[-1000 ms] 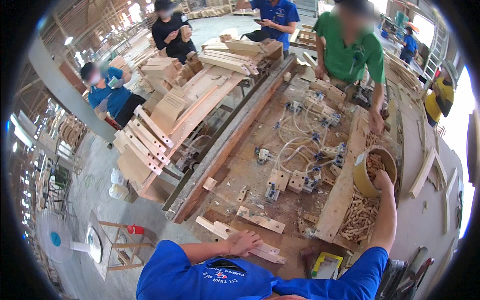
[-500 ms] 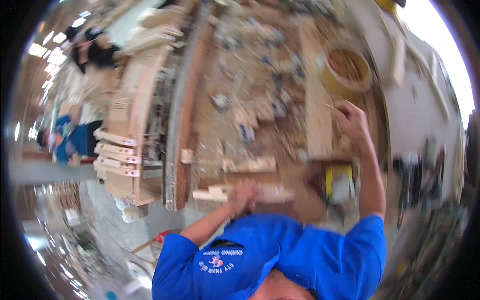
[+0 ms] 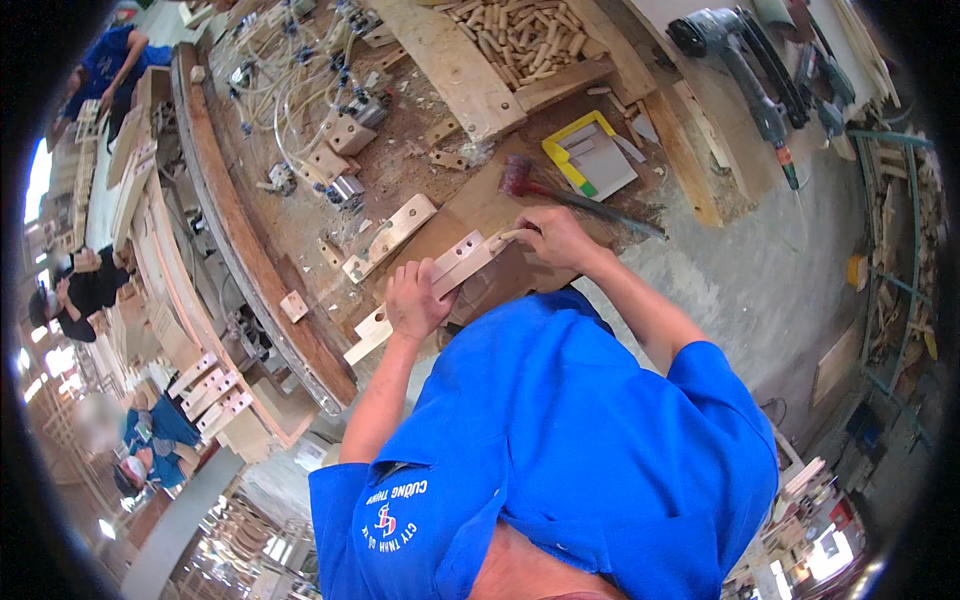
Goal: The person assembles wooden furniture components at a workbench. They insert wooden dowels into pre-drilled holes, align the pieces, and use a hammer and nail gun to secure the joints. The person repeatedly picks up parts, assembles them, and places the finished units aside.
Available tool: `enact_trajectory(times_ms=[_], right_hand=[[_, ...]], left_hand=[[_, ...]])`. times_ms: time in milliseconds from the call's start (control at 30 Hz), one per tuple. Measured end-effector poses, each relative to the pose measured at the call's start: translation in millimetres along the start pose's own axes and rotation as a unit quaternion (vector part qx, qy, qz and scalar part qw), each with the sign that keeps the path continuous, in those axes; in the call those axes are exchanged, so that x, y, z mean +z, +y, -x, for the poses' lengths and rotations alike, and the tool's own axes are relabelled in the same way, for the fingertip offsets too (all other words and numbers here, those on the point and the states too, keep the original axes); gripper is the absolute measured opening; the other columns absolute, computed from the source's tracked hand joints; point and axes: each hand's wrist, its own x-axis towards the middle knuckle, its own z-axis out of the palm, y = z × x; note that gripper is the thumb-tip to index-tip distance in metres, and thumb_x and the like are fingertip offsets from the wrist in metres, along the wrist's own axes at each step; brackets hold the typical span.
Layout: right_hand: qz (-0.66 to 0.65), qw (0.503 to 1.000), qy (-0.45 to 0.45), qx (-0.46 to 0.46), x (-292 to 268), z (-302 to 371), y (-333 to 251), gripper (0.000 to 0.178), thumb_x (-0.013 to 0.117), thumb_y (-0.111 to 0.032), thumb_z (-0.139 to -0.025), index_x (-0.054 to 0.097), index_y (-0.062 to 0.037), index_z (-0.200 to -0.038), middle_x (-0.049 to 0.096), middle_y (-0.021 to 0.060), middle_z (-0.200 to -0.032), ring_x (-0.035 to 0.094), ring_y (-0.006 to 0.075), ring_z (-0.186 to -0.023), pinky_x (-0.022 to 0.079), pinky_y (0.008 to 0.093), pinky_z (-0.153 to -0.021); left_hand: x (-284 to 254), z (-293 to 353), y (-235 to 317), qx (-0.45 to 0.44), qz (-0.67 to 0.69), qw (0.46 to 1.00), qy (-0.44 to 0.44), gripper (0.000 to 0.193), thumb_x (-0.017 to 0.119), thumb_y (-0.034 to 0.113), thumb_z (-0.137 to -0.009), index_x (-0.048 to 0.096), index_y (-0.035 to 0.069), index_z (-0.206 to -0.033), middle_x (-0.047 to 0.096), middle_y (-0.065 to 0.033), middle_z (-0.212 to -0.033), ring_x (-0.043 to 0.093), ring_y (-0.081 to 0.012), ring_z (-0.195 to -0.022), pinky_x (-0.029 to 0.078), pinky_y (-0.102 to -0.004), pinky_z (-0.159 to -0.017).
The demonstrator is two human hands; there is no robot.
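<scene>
My left hand (image 3: 415, 300) is closed on a pale wooden bar (image 3: 462, 262) with drilled holes, at the near edge of the workbench. A second pale strip with holes (image 3: 370, 335) shows on the other side of that hand; I cannot tell if they are one part. My right hand (image 3: 555, 238) pinches a small wooden dowel (image 3: 508, 237) at the bar's right end, its tip at the wood. How deep the dowel sits is hidden by the fingers. Beyond lies another drilled wooden block (image 3: 390, 238). A mallet (image 3: 516, 178) with a dark red head rests past my right hand.
A wooden bin at the back holds many dowels (image 3: 520, 40). Nearby are a yellow-edged tray (image 3: 590, 155), pneumatic fittings with clear hoses (image 3: 345, 110), and a power tool (image 3: 740, 85) at right. A wooden rail (image 3: 240, 220) borders the bench's left. Co-workers (image 3: 160, 430) are at far left.
My right hand has come from beside the dowel container at the upper right down to the bar's end, bringing the dowel. My left hand stays on the wood. The view has turned.
</scene>
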Motion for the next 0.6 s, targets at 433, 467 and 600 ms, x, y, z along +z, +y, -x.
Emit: enact_trajectory(times_ms=[433,467,600], right_hand=[[0.079,0.996,-0.049,-0.008,12.2,-20.4,-14.2,0.019,0.065,-0.018,-0.094,0.068,0.0006,-0.09,0.071,0.0295,-0.089,0.07,0.0506,-0.092,0.055,0.0575,-0.083],[0.061,0.998,-0.032,0.009,16.0,-18.3,-15.3,0.02,0.065,-0.019,-0.095,0.067,0.0009,-0.091,0.071,0.0296,-0.089,0.07,0.051,-0.092,0.055,0.0577,-0.083],[0.026,0.998,-0.007,0.054,16.7,-13.5,-16.0,0.023,0.064,-0.022,-0.098,0.069,0.0004,-0.094,0.07,0.0294,-0.09,0.07,0.0498,-0.094,0.055,0.0568,-0.086]], left_hand=[[0.6,1.2,0.9,0.017,-0.004,1.0,0.013,0.067,0.089,0.038,-0.072,0.057,0.012,-0.124,0.059,-0.0087,-0.101,0.06,-0.0306,-0.094,0.045,-0.0453,-0.076],[1.0,1.2,0.5,0.018,-0.004,1.0,0.012,0.067,0.089,0.038,-0.072,0.057,0.012,-0.124,0.059,-0.0086,-0.101,0.06,-0.0304,-0.094,0.045,-0.0451,-0.076],[1.8,1.5,0.1,0.006,-0.002,1.0,-0.008,0.068,0.09,0.038,-0.071,0.058,0.011,-0.126,0.06,-0.009,-0.103,0.06,-0.0312,-0.097,0.046,-0.0455,-0.078]])
